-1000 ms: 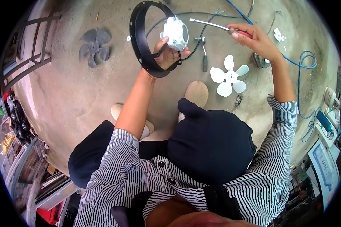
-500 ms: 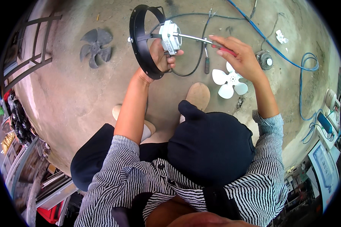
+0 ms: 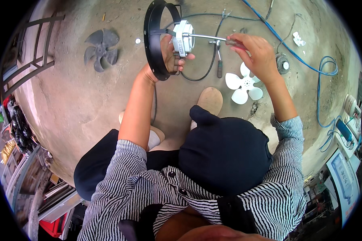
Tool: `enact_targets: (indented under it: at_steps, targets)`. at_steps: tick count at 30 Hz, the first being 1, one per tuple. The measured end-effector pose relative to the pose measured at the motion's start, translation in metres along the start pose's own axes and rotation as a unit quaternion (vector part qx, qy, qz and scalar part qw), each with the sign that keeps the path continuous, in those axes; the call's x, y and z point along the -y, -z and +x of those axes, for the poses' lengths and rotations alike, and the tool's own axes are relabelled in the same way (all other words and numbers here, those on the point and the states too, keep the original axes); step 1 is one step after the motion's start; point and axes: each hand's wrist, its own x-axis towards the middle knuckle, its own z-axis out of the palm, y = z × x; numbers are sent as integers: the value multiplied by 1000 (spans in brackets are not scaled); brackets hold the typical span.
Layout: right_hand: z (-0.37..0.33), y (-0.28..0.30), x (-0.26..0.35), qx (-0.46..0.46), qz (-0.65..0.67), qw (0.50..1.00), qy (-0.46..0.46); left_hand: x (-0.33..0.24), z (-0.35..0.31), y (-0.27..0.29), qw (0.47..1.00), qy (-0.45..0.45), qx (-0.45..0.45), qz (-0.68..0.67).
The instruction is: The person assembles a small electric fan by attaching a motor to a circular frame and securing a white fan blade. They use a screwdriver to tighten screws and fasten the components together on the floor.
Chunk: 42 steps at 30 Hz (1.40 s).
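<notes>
Right at the top centre of the frame sits the small white fan motor [image 3: 182, 38], fixed inside a black round metal ring bracket [image 3: 153, 40] that stands on edge, lifted clear of the floor. The left hand [image 3: 171, 54] reaches through the ring from below, fingers curled around the back of the motor with the fingertips [image 3: 187, 57] showing just under it; that grip looks meant to keep the motor from turning or swinging. From the right comes a long steel-shafted screwdriver [image 3: 207, 37], lying almost level, its tip touching the motor's face. The right hand [image 3: 255, 54] has its fingers pressed together around the reddish handle, pinching it near the shaft end, a hold that suits twisting with control.

A black cable [image 3: 209, 68] loops down from the motor, in front of the floor. Just beside the right wrist lies a white plastic five-blade fan [image 3: 243, 85], flat on the ground, and a second tool with a dark handle [image 3: 219, 66] lies between the hands. Further right, a small round dark part [image 3: 283, 64] and a blue cable [image 3: 321, 80] trailing toward the right edge. Over at the upper left, well apart, lies a grey fan blade [image 3: 100, 48].

The surface is bare, stained grey concrete floor [image 3: 76, 104]; the person sits low on it in a striped shirt, dark trousers, and a tan shoe [image 3: 211, 100] pointing up the frame. Cluttered shelves and boxes crowd both lower edges.
</notes>
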Motion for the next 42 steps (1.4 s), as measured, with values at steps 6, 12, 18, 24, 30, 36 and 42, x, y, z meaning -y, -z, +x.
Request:
enact_targets:
  at_steps: [6, 12, 18, 24, 30, 36, 42]
  targets:
    - [-6, -14, 0, -73, 41, 996, -11, -1, 3, 3, 1000, 14, 13, -13]
    - [-7, -6, 5, -14, 159, 983, -94, -3, -2, -4, 999, 6, -13, 34]
    - [-7, 2, 2, 36, 259, 949, -178, -1, -1, 2, 1000, 9, 1, 24]
    - [-6, 4, -5, 35, 206, 972, -107, 0, 1, 10, 999, 13, 34, 14]
    - [-3, 8, -3, 53, 169, 979, -104, 3, 3, 16, 999, 15, 43, -2]
    - [-3, 4, -9, 88, 175, 972, -131, 0, -1, 13, 999, 10, 45, -5]
    - [4, 10, -12, 213, 281, 895, -273, -1, -1, 14, 998, 11, 54, -11]
